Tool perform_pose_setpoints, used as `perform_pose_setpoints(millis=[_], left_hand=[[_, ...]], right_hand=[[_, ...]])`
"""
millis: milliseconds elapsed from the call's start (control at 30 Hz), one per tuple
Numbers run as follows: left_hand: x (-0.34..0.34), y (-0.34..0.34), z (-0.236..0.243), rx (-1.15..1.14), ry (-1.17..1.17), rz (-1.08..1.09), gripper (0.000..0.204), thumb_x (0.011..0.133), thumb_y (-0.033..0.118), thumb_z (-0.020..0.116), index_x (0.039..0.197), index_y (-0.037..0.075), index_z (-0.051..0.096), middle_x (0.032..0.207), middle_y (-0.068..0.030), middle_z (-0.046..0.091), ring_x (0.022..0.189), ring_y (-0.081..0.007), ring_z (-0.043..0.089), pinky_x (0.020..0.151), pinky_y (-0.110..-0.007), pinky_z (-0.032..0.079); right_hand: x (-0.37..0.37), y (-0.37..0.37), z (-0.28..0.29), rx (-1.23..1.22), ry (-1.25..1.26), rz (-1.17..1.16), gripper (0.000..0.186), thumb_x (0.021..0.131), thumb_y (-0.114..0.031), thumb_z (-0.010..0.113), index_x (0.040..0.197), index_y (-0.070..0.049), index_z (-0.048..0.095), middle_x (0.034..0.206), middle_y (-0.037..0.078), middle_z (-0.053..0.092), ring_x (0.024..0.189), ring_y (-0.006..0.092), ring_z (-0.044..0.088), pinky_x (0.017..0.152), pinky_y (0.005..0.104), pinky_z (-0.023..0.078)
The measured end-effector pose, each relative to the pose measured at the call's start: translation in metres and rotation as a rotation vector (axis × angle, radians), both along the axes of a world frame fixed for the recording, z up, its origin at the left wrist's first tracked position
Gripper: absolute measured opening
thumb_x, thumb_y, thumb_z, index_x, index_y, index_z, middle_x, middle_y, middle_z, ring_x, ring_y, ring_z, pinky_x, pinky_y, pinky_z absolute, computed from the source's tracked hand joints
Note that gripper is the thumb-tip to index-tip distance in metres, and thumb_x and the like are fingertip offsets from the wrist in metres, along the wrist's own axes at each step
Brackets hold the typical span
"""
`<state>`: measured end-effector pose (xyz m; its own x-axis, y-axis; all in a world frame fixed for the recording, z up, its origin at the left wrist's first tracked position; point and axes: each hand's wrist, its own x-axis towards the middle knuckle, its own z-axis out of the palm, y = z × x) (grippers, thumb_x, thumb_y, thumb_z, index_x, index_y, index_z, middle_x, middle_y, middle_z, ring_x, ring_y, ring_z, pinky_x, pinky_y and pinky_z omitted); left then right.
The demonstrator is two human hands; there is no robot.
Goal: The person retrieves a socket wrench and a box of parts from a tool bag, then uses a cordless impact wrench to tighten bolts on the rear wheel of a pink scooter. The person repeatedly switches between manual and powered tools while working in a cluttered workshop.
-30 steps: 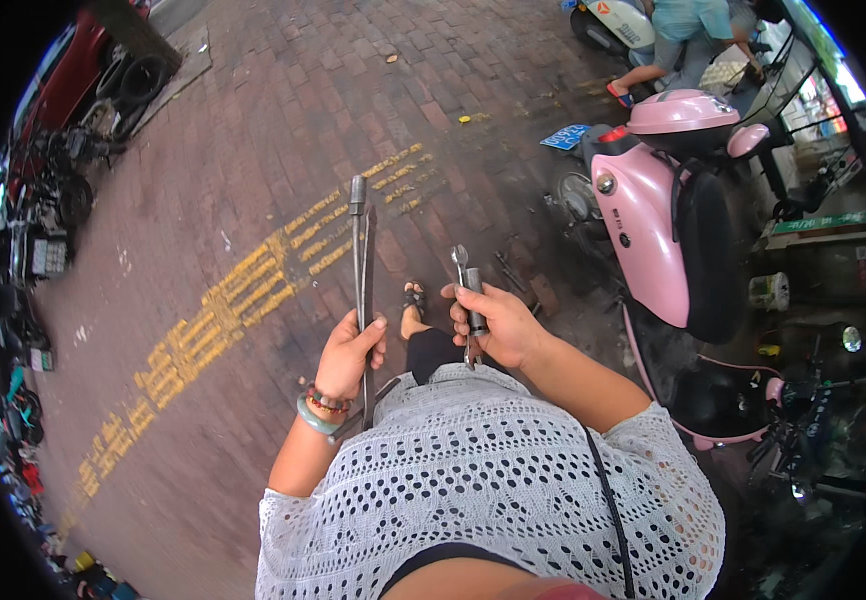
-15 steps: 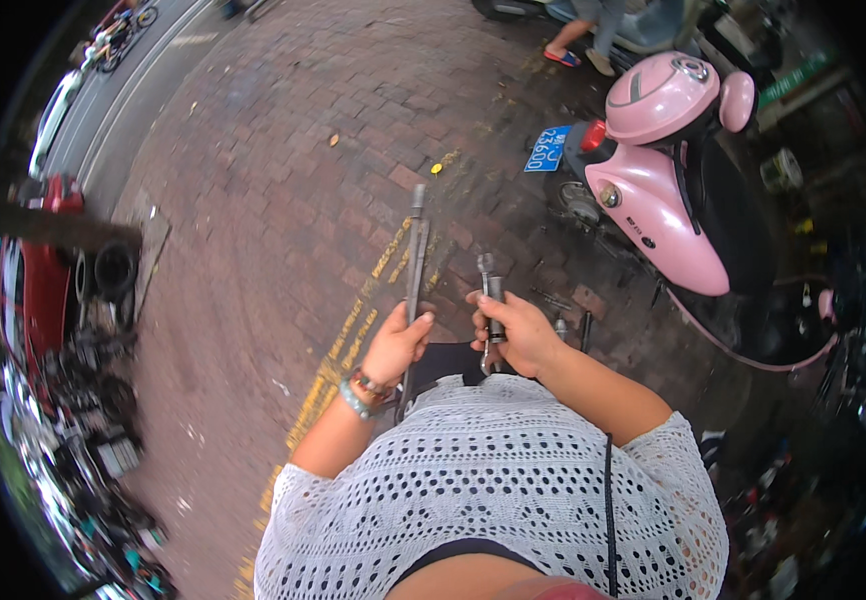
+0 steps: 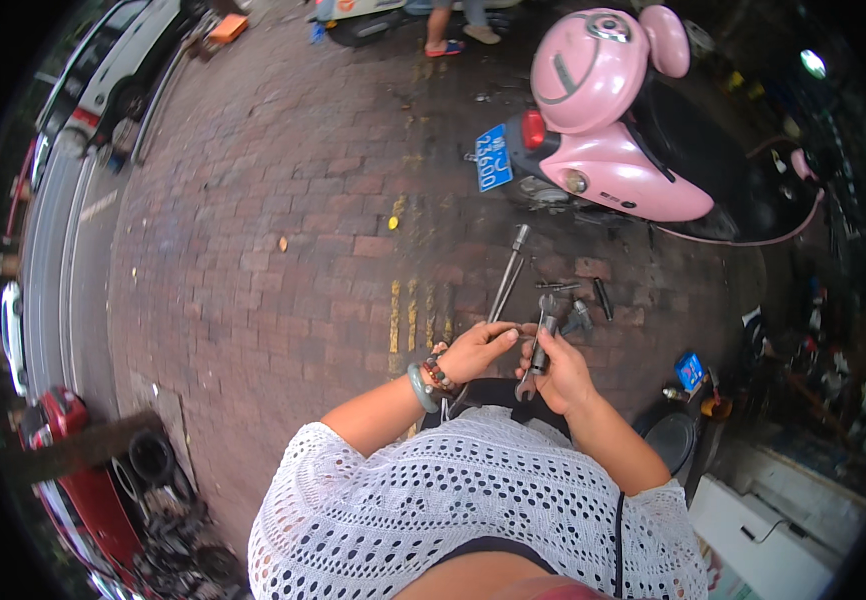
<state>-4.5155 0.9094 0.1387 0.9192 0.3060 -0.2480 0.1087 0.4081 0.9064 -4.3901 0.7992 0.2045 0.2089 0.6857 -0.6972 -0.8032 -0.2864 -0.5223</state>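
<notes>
My left hand (image 3: 477, 352) is closed around two long metal bars; one is a socket wrench (image 3: 510, 268) with a silver socket head at its far end. The bars slant away from me over the paving. Close beside it, my right hand (image 3: 565, 376) grips a silver open-end wrench (image 3: 526, 388) together with a dark cylindrical tool (image 3: 540, 357). The left fingertips reach to the right hand's, almost touching. Whether a small part sits between them I cannot make out. Bracelets (image 3: 423, 386) circle my left wrist.
Several metal tools (image 3: 579, 317) lie on the brick ground past my right hand. A pink scooter (image 3: 643, 180) stands at the far right. Nearer on the right are a blue box (image 3: 689, 371) and a white cabinet (image 3: 753, 530). Another person's feet (image 3: 443, 47) show at the top.
My hands have come together, the left moving toward the right, and the bars now tilt to the right. The view has turned, shifting the scooter up and left.
</notes>
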Motion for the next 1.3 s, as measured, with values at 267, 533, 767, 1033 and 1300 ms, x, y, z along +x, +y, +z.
perform_pose_setpoints(millis=[267, 533, 767, 1033, 1300], left_hand=[[0.103, -0.025, 0.024, -0.281, 0.117, -0.282, 0.028, 0.092, 0.033, 0.05, 0.095, 0.006, 0.056, 0.076, 0.0028, 0.058, 0.061, -0.0032, 0.05, 0.05, -0.016, 0.034], [0.213, -0.047, -0.036, -0.189, 0.326, -0.311, 0.027, 0.086, 0.02, 0.061, 0.104, -0.001, 0.056, 0.08, -0.0053, 0.061, 0.061, -0.0131, 0.059, 0.056, -0.026, 0.049], [0.305, -0.067, -0.107, -0.299, 0.449, -0.328, 0.025, 0.085, 0.019, 0.062, 0.103, 0.002, 0.056, 0.079, -0.0051, 0.06, 0.061, -0.013, 0.058, 0.057, -0.026, 0.049], [0.36, -0.044, -0.243, -0.353, 0.593, -0.5, 0.027, 0.084, 0.022, 0.059, 0.104, 0.004, 0.056, 0.086, -0.0051, 0.061, 0.07, -0.0141, 0.058, 0.057, -0.027, 0.047], [0.394, -0.044, -0.414, 0.073, 0.656, -0.683, 0.038, 0.08, 0.033, 0.061, 0.095, -0.001, 0.064, 0.086, -0.0096, 0.065, 0.078, -0.0178, 0.06, 0.069, -0.03, 0.047]], right_hand=[[0.054, -0.047, -0.031, -0.001, -0.21, -0.214, 0.035, 0.095, -0.043, 0.035, 0.099, -0.011, 0.049, 0.07, 0.002, 0.052, 0.053, 0.0111, 0.051, 0.044, 0.0255, 0.044], [0.153, -0.065, -0.093, 0.034, -0.298, -0.092, 0.064, 0.095, -0.047, 0.031, 0.142, -0.009, 0.01, 0.084, 0.007, 0.049, 0.055, 0.0114, 0.048, 0.043, 0.0233, 0.042], [0.227, -0.096, -0.216, -0.031, -0.361, -0.152, 0.06, 0.095, -0.046, 0.033, 0.14, -0.011, 0.015, 0.099, 0.007, 0.048, 0.067, 0.0134, 0.051, 0.054, 0.0267, 0.044], [0.273, -0.077, -0.277, -0.076, -0.124, -0.116, 0.052, 0.095, -0.038, 0.04, 0.135, -0.007, 0.026, 0.104, 0.009, 0.049, 0.077, 0.0149, 0.055, 0.059, 0.0252, 0.047], [0.275, -0.08, -0.452, -0.115, -0.209, -0.258, 0.068, 0.087, -0.05, 0.048, 0.134, -0.004, 0.027, 0.12, 0.026, 0.05, 0.116, 0.0351, 0.047, 0.095, 0.0377, 0.037]])
